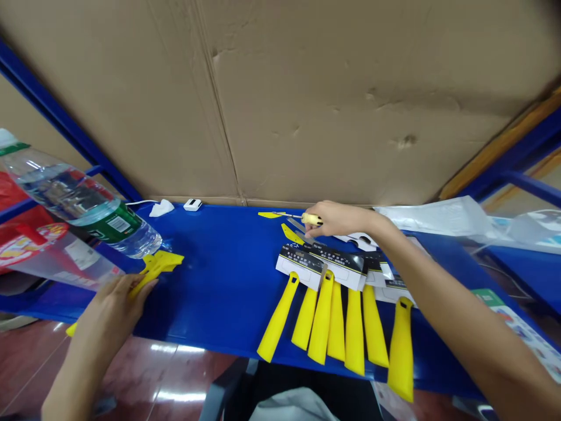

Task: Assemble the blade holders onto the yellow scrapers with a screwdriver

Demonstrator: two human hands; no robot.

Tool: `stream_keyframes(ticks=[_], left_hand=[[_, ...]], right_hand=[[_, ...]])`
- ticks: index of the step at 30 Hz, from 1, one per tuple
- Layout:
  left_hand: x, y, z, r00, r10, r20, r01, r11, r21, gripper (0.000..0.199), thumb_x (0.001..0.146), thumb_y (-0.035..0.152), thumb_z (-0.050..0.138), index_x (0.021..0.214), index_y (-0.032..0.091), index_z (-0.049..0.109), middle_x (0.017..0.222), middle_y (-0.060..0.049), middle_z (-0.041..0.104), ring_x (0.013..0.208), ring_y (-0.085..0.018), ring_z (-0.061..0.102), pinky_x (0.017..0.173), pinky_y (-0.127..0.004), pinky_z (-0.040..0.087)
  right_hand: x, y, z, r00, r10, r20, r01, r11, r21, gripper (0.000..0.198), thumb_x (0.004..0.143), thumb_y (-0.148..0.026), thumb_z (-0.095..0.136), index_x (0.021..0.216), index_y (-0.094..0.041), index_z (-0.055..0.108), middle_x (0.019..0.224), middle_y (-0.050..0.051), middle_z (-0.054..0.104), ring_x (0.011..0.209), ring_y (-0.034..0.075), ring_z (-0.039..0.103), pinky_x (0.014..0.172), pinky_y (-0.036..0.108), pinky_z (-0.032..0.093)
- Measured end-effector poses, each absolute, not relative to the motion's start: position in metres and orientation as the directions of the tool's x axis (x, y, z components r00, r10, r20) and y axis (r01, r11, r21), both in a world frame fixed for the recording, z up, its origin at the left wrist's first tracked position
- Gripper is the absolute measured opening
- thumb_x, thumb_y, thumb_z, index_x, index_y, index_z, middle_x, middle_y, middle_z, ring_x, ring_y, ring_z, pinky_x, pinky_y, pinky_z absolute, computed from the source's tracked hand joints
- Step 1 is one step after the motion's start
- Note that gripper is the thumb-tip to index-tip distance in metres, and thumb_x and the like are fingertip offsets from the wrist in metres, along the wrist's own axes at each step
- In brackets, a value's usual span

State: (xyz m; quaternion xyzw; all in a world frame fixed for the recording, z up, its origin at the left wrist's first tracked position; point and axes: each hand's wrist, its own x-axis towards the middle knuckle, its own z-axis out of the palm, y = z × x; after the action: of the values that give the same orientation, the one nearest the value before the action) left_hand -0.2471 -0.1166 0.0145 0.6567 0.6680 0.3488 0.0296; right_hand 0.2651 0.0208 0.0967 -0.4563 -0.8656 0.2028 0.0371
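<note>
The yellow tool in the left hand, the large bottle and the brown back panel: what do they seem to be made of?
Yellow tool: probably moulded plastic, satin, with one even colour. Large bottle: likely thin clear plastic, glossy; liquid shows through and light glints on it. Brown back panel: seemingly matte cardboard, judging by its creases and dents.

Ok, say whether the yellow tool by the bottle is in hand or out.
In hand: the left hand grips the tool, its head showing beyond the grip.

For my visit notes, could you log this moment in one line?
left hand: holds yellow tool | right hand: holds screwdriver | blue table: yellow handles, water bottle
</note>
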Motion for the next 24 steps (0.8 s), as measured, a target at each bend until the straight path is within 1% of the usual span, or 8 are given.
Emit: stream_keyframes(ticks=[2,5,8,11,13,16,19,24], left_hand=[[-0.230,-0.113,0.024,-0.158,0.859,0.487,0.899,-0.079,0.432,0.036,0.089,0.070,0.070,0.097,0.035,0.068,0.089,-0.004,0.073,0.085,-0.036,0.073,0.064,-0.039,0.055],[-0.190,-0.103,0.040,-0.189,0.882,0.433,0.786,-0.129,0.605,0.039,0.097,0.068,0.069,0.111,0.031,0.069,0.101,-0.005,0.079,0.096,-0.032,0.077,0.076,-0.039,0.062],[-0.140,-0.082,0.055,-0.091,0.957,0.276,0.465,-0.204,0.861,0.046,0.101,0.066,0.069,0.119,0.024,0.070,0.106,-0.007,0.078,0.092,-0.026,0.076,0.082,-0.038,0.065],[-0.093,-0.054,0.062,0.098,0.978,0.186,0.116,-0.197,0.974,0.046,0.102,0.062,0.070,0.122,0.021,0.070,0.109,-0.009,0.075,0.089,-0.022,0.073,0.077,-0.034,0.064],[-0.067,-0.034,0.062,0.187,0.973,0.133,-0.069,-0.122,0.990,0.040,0.102,0.056,0.073,0.118,0.020,0.070,0.106,-0.007,0.072,0.085,-0.019,0.069,0.075,-0.032,0.063],[-0.036,-0.011,0.053,0.205,0.976,0.070,-0.252,-0.016,0.968,0.034,0.098,0.049,0.079,0.114,0.020,0.069,0.098,-0.004,0.067,0.078,-0.015,0.063,0.064,-0.027,0.058],[-0.017,0.003,0.037,0.204,0.979,0.003,-0.315,0.063,0.947,0.035,0.094,0.045,0.084,0.110,0.019,0.067,0.093,-0.002,0.063,0.072,-0.014,0.059,0.054,-0.024,0.052],[-0.011,0.004,0.014,0.233,0.970,-0.072,-0.307,0.144,0.941,0.037,0.090,0.045,0.087,0.104,0.018,0.067,0.093,-0.004,0.064,0.073,-0.014,0.059,0.054,-0.025,0.053]], right_hand=[[0.264,0.025,0.089,-0.554,0.822,-0.132,0.800,0.482,-0.357,0.027,0.093,-0.046,0.078,0.085,-0.021,0.072,0.081,0.004,0.074,0.070,0.020,0.063,0.065,0.035,0.035],[0.262,0.032,0.078,-0.515,0.851,-0.104,0.822,0.456,-0.340,0.028,0.096,-0.047,0.075,0.088,-0.021,0.070,0.085,0.006,0.075,0.078,0.024,0.066,0.069,0.034,0.037],[0.257,0.039,0.064,-0.488,0.869,-0.078,0.834,0.439,-0.335,0.024,0.095,-0.043,0.078,0.091,-0.021,0.071,0.096,0.008,0.079,0.091,0.026,0.070,0.075,0.033,0.040],[0.251,0.046,0.048,-0.426,0.901,-0.081,0.867,0.380,-0.322,0.031,0.093,-0.047,0.082,0.085,-0.020,0.069,0.092,0.009,0.078,0.084,0.026,0.070,0.071,0.034,0.038],[0.248,0.050,0.037,-0.363,0.928,-0.077,0.890,0.322,-0.323,0.032,0.091,-0.048,0.084,0.085,-0.019,0.070,0.091,0.010,0.078,0.082,0.027,0.070,0.068,0.033,0.037],[0.247,0.056,0.025,-0.292,0.954,-0.073,0.899,0.248,-0.362,0.028,0.088,-0.042,0.088,0.089,-0.019,0.073,0.096,0.010,0.081,0.090,0.027,0.074,0.069,0.032,0.041],[0.246,0.060,0.020,-0.271,0.958,-0.095,0.883,0.209,-0.420,0.020,0.088,-0.035,0.088,0.086,-0.020,0.075,0.096,0.008,0.084,0.091,0.025,0.077,0.070,0.030,0.046],[0.248,0.063,0.018,-0.236,0.967,-0.091,0.882,0.174,-0.439,0.018,0.087,-0.031,0.088,0.092,-0.018,0.078,0.103,0.010,0.085,0.097,0.027,0.079,0.074,0.031,0.050]])
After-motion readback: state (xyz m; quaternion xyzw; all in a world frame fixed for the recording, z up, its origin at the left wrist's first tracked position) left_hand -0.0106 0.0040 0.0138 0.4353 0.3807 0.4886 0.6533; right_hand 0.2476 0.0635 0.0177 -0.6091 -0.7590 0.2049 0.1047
